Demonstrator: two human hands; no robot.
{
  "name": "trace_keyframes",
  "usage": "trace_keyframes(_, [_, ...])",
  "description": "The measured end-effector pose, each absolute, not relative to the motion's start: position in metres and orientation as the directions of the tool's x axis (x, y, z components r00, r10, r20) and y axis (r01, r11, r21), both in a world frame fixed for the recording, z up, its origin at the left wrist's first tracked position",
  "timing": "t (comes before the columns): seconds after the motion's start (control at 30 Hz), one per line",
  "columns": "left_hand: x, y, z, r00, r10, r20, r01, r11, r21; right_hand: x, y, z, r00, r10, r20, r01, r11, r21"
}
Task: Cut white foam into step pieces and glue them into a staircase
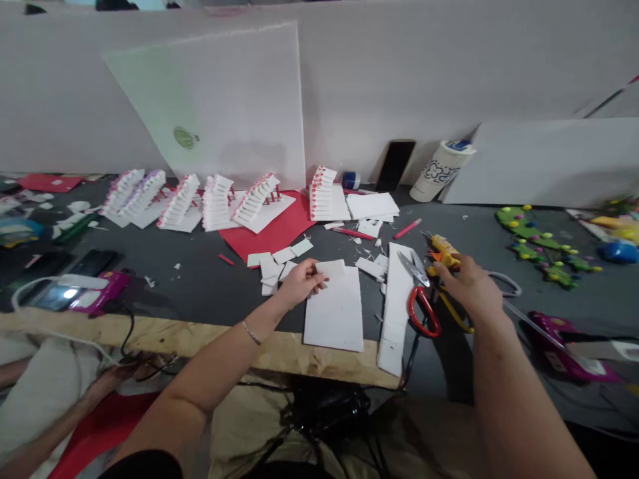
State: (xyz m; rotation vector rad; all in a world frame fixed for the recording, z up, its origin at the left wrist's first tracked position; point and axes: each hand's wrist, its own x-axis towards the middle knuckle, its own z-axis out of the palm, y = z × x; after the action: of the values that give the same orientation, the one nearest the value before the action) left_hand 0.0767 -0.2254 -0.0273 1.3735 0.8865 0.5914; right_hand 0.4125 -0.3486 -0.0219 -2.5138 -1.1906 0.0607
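Note:
My left hand [299,283] pinches a small white foam piece [330,269] at the top edge of a white foam board [334,311]. Several small white foam squares [271,269] lie just left of my fingers. My right hand [469,287] is closed around a yellow glue gun [444,252], its nose pointing away from me. Red-handled scissors [417,295] lie just left of that hand, beside a long white foam strip [397,307].
Several white stepped foam models with red pegs [216,203] stand in a row along the back, partly on a red sheet [269,233]. A wooden table edge [200,336] runs in front. A co-worker's hand [112,381] is at lower left.

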Motion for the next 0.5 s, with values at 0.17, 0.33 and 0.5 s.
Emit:
trace_keyframes(0.17, [0.079, -0.238, -0.028, 0.647, 0.763, -0.004, 0.194, -0.160, 0.968, 0.405, -0.348, -0.018, 0.699, 0.715, -0.021, 0.701, -0.691, -0.174])
trace_keyframes(0.33, [0.064, -0.233, -0.015, 0.569, 0.810, 0.143, 0.233, -0.326, 0.916, 0.404, -0.347, -0.015, 0.678, 0.733, -0.052, 0.723, -0.678, -0.133])
trace_keyframes(0.5, [0.034, -0.215, 0.001, 0.292, 0.946, 0.142, 0.255, -0.220, 0.942, 0.407, -0.347, -0.016, 0.674, 0.735, -0.078, 0.725, -0.678, -0.123])
